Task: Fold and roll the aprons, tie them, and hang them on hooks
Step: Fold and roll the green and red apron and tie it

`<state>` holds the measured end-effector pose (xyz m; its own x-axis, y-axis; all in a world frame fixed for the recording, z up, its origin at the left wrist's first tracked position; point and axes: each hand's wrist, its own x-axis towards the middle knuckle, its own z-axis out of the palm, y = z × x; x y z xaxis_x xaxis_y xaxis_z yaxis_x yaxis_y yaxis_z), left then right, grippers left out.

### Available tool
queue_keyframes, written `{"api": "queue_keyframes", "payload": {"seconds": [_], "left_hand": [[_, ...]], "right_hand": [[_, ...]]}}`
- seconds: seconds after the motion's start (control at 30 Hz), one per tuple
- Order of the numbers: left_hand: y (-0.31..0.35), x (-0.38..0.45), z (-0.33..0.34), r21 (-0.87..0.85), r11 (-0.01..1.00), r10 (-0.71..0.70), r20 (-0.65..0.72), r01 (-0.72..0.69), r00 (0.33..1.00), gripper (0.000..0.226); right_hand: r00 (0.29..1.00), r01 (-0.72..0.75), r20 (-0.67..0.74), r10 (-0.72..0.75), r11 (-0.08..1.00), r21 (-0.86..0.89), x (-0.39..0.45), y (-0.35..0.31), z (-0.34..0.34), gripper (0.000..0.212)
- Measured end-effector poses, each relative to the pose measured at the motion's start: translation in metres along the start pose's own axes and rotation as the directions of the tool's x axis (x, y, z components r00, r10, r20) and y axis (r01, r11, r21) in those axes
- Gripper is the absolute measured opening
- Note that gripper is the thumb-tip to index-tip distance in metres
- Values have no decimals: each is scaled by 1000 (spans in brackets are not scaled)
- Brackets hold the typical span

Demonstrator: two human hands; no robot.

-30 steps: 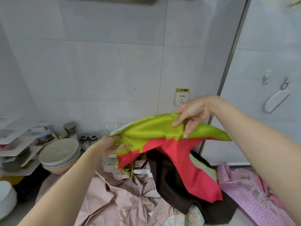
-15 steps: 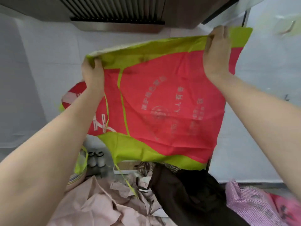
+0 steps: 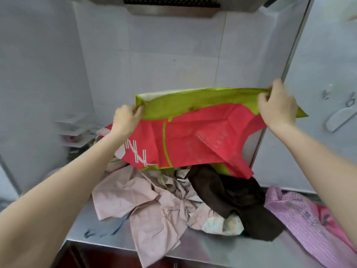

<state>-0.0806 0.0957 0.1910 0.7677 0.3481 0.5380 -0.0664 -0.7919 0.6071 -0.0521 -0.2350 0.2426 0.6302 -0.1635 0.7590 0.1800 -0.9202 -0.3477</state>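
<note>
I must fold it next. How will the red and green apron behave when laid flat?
Probably floppy: the red and green apron sags between the left hand and right hand. Likely light, since pinches hold it. Sharp creases suggest folds would stay.

— What hangs over the far edge of the worktop point(image 3: 202, 246)?

— A steel range hood point(image 3: 172, 6), its slotted vent facing down, against the pale tiled wall point(image 3: 154, 55).

— And at the far left corner?

— White rack shelves point(image 3: 75, 126), stacked and blurred; what sits on them I cannot tell.

— To the right?

— A metal vertical strip point(image 3: 295, 41) runs down the wall. Past it, on the right-hand panel, a white oblong fitting point(image 3: 340, 118) sits tilted, with two small hooks point(image 3: 350, 101) just above it.
</note>
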Motion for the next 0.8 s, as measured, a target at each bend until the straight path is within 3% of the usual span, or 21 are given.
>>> {"api": "queue_keyframes", "payload": {"seconds": [0.07,0.13,0.17,0.23,0.3,0.33,0.4,0.47,0.53,0.6,0.7,0.77,0.8], "left_hand": [[-12,-39,6,58,998,-6,155,-3,988,47],[-29,-85,17,163,986,-16,361,-46,933,44],[-37,-104,23,201,977,-32,453,-68,891,42],[-54,-139,34,255,962,-95,636,-93,766,39],[-71,-166,46,294,949,-152,746,-115,649,41],[-80,-174,52,336,933,-201,785,-130,586,37],[-95,-187,61,403,900,-293,840,-164,456,26],[-106,-193,64,412,903,-350,872,-126,342,34],[-116,-195,64,385,923,-369,894,-15,253,38],[-136,-194,65,376,917,-397,886,131,240,31],[-172,-188,68,409,873,-486,774,264,406,12],[-192,-178,74,393,835,-545,685,385,484,7],[-200,-172,77,382,820,-566,651,426,507,18]], "right_hand": [[992,-14,127,24,997,-77,-34,23,-1,24],[924,-13,371,89,979,-202,-78,48,-2,26],[838,9,529,135,965,-262,-96,58,-1,28],[534,162,809,246,909,-384,-135,77,3,32],[270,370,912,310,841,-395,-167,87,7,30],[183,420,921,345,820,-390,-179,89,8,29],[74,495,917,391,784,-374,-199,91,16,26],[72,478,903,424,780,-404,-209,86,29,16],[75,445,868,491,762,-470,-210,80,50,33],[104,470,856,507,733,-491,-205,60,74,46],[327,474,930,170,821,-317,-198,8,108,52],[332,442,943,-27,887,-131,-197,-26,136,64],[282,431,957,-75,901,-56,-201,-40,152,67]]}}
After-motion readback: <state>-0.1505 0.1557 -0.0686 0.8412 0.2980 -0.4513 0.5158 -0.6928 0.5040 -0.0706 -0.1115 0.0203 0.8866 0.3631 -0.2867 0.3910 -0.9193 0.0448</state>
